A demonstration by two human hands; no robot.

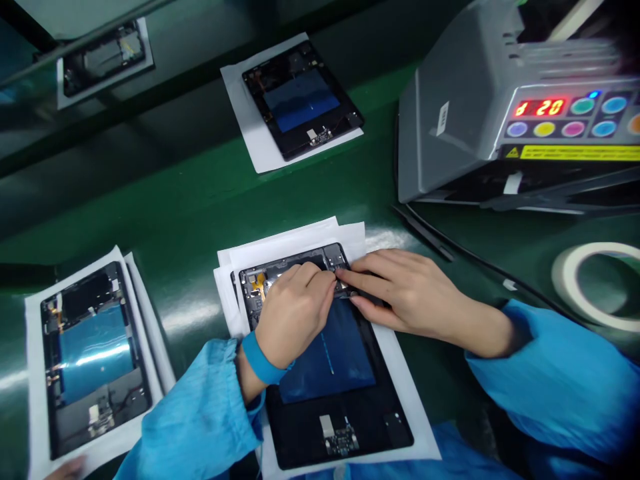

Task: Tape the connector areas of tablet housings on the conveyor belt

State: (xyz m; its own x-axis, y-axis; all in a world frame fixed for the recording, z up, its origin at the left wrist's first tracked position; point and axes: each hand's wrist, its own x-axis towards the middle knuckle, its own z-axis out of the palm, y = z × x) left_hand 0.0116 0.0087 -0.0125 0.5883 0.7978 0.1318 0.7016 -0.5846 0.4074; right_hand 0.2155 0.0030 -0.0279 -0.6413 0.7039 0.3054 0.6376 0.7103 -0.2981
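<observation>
An opened tablet body (345, 407) with a blue battery film lies on white sheets (400, 373) in front of me. My left hand (295, 313), with a blue wrist strap, rests curled on the tablet's upper part, fingertips pinched near the top edge. My right hand (405, 287) lies beside it, fingers stretched flat and pressing at the tablet's upper right area. The fingertips of both hands meet over a small part that I cannot make out.
A second opened tablet (93, 357) lies on white paper at the left, and two more (303, 100) (105, 57) lie further back on the green belt. A grey machine (480, 113) showing red digits stands at the right, with a tape roll (595, 283) below it.
</observation>
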